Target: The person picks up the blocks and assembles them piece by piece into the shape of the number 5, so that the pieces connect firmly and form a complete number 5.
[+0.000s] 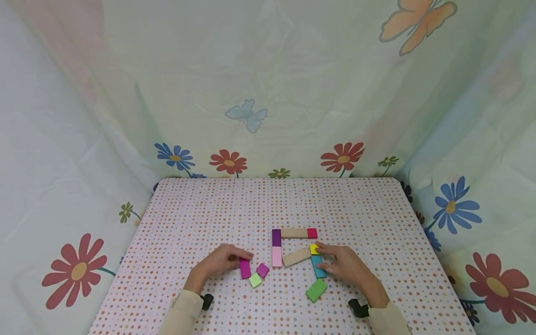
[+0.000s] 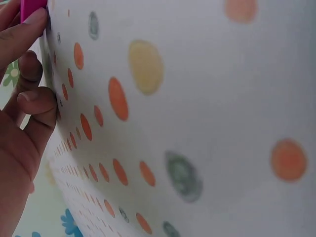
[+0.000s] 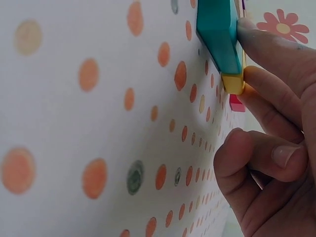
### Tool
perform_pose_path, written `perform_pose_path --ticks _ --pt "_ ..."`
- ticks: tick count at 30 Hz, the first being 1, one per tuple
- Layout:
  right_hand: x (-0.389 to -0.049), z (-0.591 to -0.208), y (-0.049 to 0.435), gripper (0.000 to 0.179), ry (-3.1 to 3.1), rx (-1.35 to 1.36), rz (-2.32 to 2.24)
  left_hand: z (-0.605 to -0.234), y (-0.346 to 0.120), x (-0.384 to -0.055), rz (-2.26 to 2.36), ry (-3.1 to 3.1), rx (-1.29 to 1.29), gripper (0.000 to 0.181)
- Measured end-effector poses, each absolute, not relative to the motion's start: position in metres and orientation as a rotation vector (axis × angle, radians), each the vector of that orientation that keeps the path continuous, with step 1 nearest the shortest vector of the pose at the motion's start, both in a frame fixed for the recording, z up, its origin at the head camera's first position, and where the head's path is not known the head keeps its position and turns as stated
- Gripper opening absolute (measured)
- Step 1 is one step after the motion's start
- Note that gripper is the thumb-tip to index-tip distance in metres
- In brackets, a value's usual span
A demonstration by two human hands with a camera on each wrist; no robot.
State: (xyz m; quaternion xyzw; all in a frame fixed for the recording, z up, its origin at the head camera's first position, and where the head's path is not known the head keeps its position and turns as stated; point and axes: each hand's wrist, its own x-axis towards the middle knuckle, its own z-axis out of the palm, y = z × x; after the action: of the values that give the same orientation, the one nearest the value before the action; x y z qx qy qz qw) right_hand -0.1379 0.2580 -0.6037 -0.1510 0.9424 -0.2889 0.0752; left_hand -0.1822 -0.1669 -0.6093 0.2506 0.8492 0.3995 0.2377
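My left hand [image 1: 219, 260] pinches the far end of a magenta block [image 1: 244, 270] between thumb and fingers; its other fingers curl in the left wrist view. Beside it lie a small magenta cube [image 1: 263, 270] and a light green cube [image 1: 255, 280]. My right hand [image 1: 347, 265] touches two blocks in a row: fingertips on the yellow cube [image 1: 314, 250], thumb on the blue block [image 3: 217, 34]. A slanted plain wooden block [image 1: 296, 257] runs from the yellow cube toward a pink block [image 1: 277, 257]. A purple block [image 1: 276, 237] continues from the pink one.
Another plain wooden block [image 1: 294, 233] joins the purple block to a red cube [image 1: 312, 233] at the far side. A green block [image 1: 316, 290] lies askew at the blue block's near end. The dotted tabletop [image 1: 209, 200] meets a flowered curtain [image 1: 276, 149].
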Motion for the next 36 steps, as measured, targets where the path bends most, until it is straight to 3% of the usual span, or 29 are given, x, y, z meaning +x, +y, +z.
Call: perform_pose_path --ticks 24,36 --pt "-0.139 -0.606 0.258 0.053 2.826 -0.461 -0.861 -0.602 -0.188 -0.186 1.294 2.266 0.521 0.030" --pt "-0.140 -0.609 0.259 0.054 2.828 -0.455 -0.866 -0.608 -0.136 -0.159 1.436 2.150 0.509 0.030"
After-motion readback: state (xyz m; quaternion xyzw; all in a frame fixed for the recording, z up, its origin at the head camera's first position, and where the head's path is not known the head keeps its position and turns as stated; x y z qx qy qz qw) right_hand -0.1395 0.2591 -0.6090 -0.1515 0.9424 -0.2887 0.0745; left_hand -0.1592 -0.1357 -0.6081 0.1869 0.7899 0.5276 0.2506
